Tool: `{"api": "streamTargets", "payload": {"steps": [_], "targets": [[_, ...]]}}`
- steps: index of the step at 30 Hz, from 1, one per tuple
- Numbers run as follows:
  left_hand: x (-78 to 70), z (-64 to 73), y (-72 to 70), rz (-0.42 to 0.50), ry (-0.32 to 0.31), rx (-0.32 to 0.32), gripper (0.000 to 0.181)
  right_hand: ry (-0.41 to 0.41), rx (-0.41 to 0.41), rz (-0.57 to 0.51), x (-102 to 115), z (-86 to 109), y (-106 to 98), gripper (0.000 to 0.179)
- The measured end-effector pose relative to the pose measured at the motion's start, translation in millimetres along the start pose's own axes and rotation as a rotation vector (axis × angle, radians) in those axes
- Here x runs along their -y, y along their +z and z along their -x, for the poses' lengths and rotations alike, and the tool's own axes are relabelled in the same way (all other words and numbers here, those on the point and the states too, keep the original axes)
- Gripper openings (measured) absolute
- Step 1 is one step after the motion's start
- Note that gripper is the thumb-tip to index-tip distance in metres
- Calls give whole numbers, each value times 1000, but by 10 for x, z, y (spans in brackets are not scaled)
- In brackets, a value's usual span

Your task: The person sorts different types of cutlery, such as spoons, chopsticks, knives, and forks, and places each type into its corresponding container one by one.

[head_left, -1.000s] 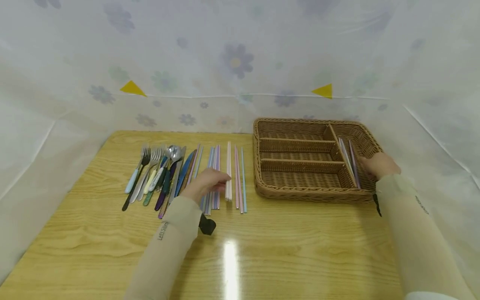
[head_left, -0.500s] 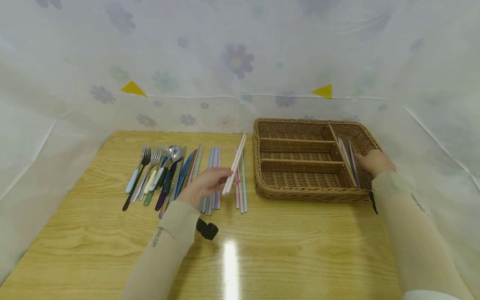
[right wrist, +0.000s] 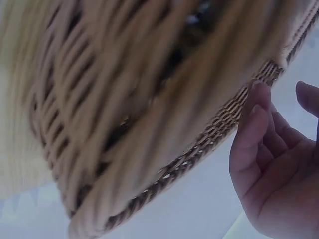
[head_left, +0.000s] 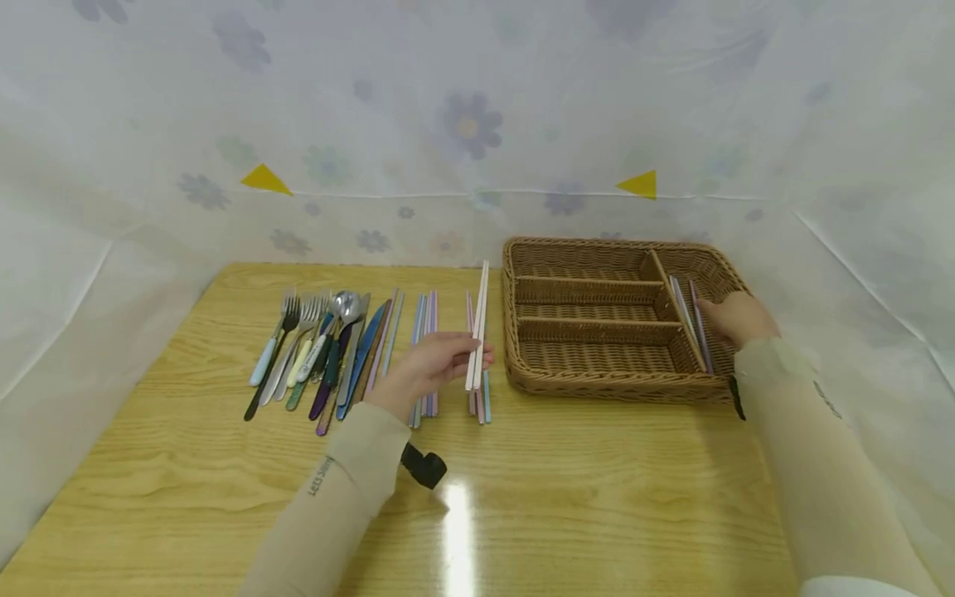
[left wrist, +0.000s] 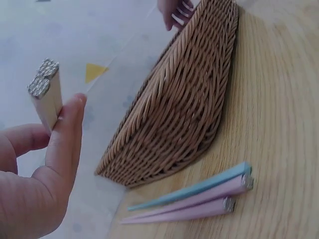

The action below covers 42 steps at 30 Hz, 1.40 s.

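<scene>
My left hand (head_left: pixel 429 369) pinches a pair of pale, whitish chopsticks (head_left: pixel 481 303) between thumb and fingers, raised above the table. Their silvery patterned ends show in the left wrist view. Beneath them lie two pink chopsticks (left wrist: pixel 199 209) and a blue chopstick (left wrist: pixel 199 188). At the right end of the wicker basket (head_left: pixel 589 387), my right hand (head_left: pixel 740 319) reaches over the rim into the long side compartment. It holds nothing; its fingers are relaxed in the right wrist view. Several chopsticks (head_left: pixel 701 327) lie in that compartment, against the divider.
Left of the held pair lie more chopsticks (head_left: pixel 427 308), partly hidden by my left hand. Farther left are knives (head_left: pixel 366 348), spoons (head_left: pixel 346 305) and forks (head_left: pixel 289 315) in a cluster. A flowered cloth (head_left: pixel 448 215) hangs behind the table.
My left hand has lifted the whitish chopsticks off the table and carried them rightward toward the basket. My right hand has shifted slightly left within the side compartment.
</scene>
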<state>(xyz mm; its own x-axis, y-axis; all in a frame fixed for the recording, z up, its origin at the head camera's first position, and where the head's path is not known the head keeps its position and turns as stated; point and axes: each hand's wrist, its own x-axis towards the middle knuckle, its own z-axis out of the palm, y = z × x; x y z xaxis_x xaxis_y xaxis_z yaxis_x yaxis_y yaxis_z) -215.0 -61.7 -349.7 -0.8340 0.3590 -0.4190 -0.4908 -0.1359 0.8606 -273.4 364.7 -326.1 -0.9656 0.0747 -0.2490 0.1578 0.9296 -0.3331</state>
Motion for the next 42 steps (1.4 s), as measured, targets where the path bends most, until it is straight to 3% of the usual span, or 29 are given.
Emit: {"api": "streamTargets", "payload": {"steps": [7,15,20,31,36,42], "targets": [[31,-6,271,4,28,8,42,-57,-19,-220,211,-81,49,65],[54,-50,645,12,52,29,41,-88,115,-380,807,-81,87,61],[71,-80,812,10,42,30,38,-117,182,-399,1085,-92,149,60],[96,-115,987,47,44,50,35,-127,323,-431,1493,-137,249,67],[114,-132,1016,37,42,64,33,-122,387,-449,1636,-136,259,54],[129,-142,1019,32,35,54,33,-112,394,-442,1708,-128,246,37]]}}
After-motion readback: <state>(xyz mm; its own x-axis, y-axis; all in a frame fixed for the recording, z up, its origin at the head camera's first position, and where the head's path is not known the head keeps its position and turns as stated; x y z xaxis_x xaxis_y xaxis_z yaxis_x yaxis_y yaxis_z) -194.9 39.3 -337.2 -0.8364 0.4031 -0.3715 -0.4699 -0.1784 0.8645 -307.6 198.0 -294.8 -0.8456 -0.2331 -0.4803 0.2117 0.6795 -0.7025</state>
